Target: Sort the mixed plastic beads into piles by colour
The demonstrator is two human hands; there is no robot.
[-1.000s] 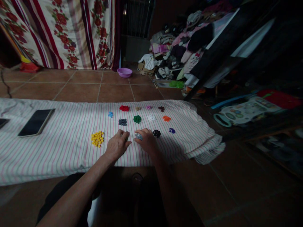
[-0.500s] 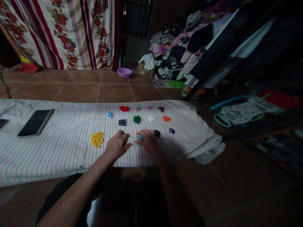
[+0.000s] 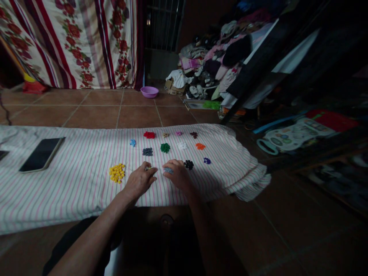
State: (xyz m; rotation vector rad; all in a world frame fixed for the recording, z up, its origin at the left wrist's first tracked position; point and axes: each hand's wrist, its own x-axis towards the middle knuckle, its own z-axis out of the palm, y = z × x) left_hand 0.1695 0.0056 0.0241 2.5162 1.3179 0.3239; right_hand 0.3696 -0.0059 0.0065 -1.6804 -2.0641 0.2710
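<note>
My left hand [image 3: 140, 179] rests on the striped cloth with its fingers bent and thumb held apart. A few small yellowish-green pieces [image 3: 148, 168] show by its fingertips, partly hidden. My right hand [image 3: 178, 175] curves over a little pile of light grey pieces [image 3: 168, 170], its thumb and fingers apart around them. Close by lie black pieces [image 3: 188, 165], dark grey pieces [image 3: 147, 151], green pieces [image 3: 165, 147] and white pieces [image 3: 182, 146]. Left of my left hand spreads a larger heap of yellow pieces [image 3: 117, 173].
Farther back are red pieces [image 3: 149, 135], light blue pieces [image 3: 132, 142] and brown pieces [image 3: 194, 135]. Orange pieces [image 3: 200, 146] and purple pieces [image 3: 207, 161] sit to the right. A phone [image 3: 41, 155] lies at left; a pink basin [image 3: 149, 92] stands on the floor.
The view has shifted slightly, so the cloth sits a little lower. Both hands stay by the same pieces; more of the yellowish-green ones shows beside my left fingers.
</note>
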